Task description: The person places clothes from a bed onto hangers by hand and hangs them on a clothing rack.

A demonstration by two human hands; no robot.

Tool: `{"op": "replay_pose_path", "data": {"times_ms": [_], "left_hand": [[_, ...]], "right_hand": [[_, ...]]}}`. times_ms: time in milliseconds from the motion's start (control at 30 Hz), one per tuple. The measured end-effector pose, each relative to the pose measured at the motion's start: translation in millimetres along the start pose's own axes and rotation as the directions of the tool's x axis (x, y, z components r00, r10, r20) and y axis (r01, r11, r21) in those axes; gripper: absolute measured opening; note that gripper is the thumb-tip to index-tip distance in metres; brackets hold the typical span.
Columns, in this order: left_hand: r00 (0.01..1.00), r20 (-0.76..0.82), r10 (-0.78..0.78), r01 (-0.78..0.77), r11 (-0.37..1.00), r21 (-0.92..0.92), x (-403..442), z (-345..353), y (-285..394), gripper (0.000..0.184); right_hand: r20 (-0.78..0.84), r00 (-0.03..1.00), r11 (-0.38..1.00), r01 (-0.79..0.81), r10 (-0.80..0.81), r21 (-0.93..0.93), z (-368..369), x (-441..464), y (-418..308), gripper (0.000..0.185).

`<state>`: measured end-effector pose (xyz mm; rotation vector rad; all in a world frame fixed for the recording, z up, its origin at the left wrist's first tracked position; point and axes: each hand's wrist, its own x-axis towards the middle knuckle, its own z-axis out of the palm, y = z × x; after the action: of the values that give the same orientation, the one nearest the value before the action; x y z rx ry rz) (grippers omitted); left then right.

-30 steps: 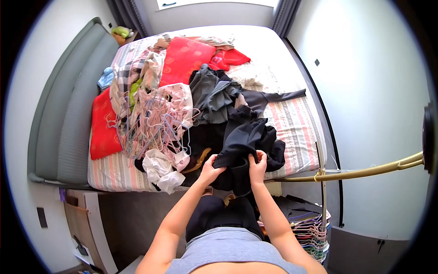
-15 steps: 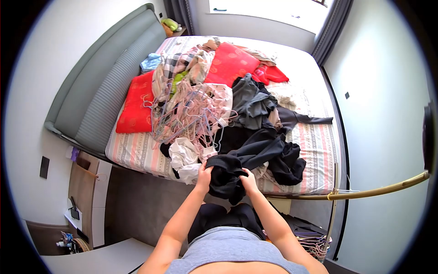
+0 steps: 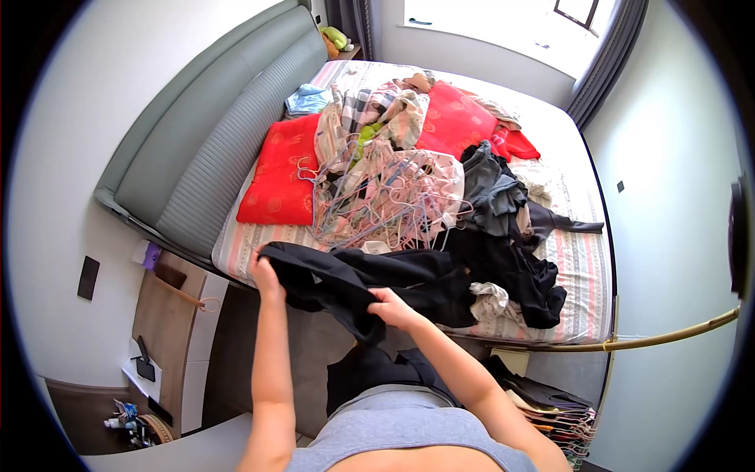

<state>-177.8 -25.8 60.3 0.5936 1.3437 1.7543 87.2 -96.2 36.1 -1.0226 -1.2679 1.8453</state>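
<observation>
Black trousers (image 3: 326,279) stretch out in front of me over the near edge of the bed, with part of the cloth lying toward the dark pile on the right. My left hand (image 3: 267,277) grips their upper left end. Lower and to the right, my right hand (image 3: 393,307) is closed on another edge of the same cloth. Just beyond lies a heap of tangled clothes hangers (image 3: 393,193). A crumpled white cloth (image 3: 492,301) lies to the right of the trousers, beside black clothes (image 3: 539,291).
The bed (image 3: 582,315) carries two red cushions (image 3: 279,177), grey clothes (image 3: 491,193) and a checked cloth (image 3: 358,110). A bamboo pole (image 3: 668,330) crosses at the right. Below it hang clothes on hangers (image 3: 562,409). A wooden-topped cabinet (image 3: 169,315) stands at left.
My hands have moved apart, the left one going left and up, spreading the bunched trousers out sideways. The view has shifted left, and the white cloth now shows on the right.
</observation>
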Motion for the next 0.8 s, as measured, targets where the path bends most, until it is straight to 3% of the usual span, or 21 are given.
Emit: {"op": "replay_pose_path", "data": {"times_ms": [33,100,200,233,333,367,400,467,500,533,567,600,633,733,800], "left_hand": [[0.989,0.025,0.146,-0.148,0.979,0.141,22,-14,2,0.025],[0.904,0.131,0.407,-0.424,0.816,0.394,58,-37,-2,0.024],[0.731,0.494,0.471,-0.658,0.295,0.693,68,-54,-2,0.026],[0.698,0.538,0.472,-0.658,0.129,0.742,60,-52,-4,0.026],[0.913,0.359,0.194,-0.39,0.152,0.908,58,-54,-33,0.022],[0.94,0.34,0.024,-0.338,0.199,0.92,61,-57,-47,0.021],[0.937,0.318,-0.144,-0.278,0.239,0.93,66,-58,-65,0.02],[0.872,0.256,-0.418,-0.039,0.461,0.886,69,-56,-98,0.013],[0.781,0.217,-0.585,0.253,0.615,0.747,68,-53,-105,0.012],[0.738,0.253,-0.625,0.398,0.706,0.586,66,-44,-105,0.013],[0.699,0.298,-0.65,0.529,0.75,0.396,65,-36,-104,0.013],[0.665,0.35,-0.66,0.639,0.745,0.19,67,-29,-102,0.014],[0.66,0.338,-0.671,0.679,0.725,0.115,72,-24,-102,0.018],[0.745,0.19,-0.64,0.653,0.757,-0.014,84,5,-93,0.019],[0.801,0.105,-0.59,0.596,0.803,-0.034,102,6,-112,0.023]], "right_hand": [[0.008,0.998,0.996,0.063,-0.063,0.064,11,13,-5,0.029],[-0.23,0.941,0.967,0.255,-0.249,-0.004,15,42,3,0.027],[-0.514,0.753,0.909,0.294,-0.41,-0.294,-20,70,30,0.025],[-0.587,0.725,0.932,0.256,-0.362,-0.258,-35,74,44,0.024],[-0.759,0.623,0.978,0.191,-0.187,-0.085,-60,82,62,0.018],[-0.795,0.582,0.972,0.233,-0.168,-0.035,-63,85,65,0.015],[-0.828,0.543,0.971,0.239,-0.142,-0.01,-67,90,66,0.017],[-0.862,0.507,0.99,0.13,-0.016,0.058,-85,100,78,0.018],[-0.844,0.533,0.995,0.042,0.059,0.096,-96,104,87,0.02],[-0.797,0.582,0.987,-0.096,0.162,0.131,-106,108,93,0.022],[-0.727,0.648,0.974,-0.132,0.227,0.187,-113,113,101,0.024],[-0.647,0.705,0.956,-0.171,0.289,0.24,-115,118,98,0.027],[-0.576,0.748,0.942,-0.219,0.33,0.256,-116,123,90,0.037],[-0.486,0.731,0.828,-0.19,0.478,0.528,-134,151,98,0.045],[-0.471,0.748,0.803,-0.138,0.468,0.58,-151,182,121,0.046]]}}
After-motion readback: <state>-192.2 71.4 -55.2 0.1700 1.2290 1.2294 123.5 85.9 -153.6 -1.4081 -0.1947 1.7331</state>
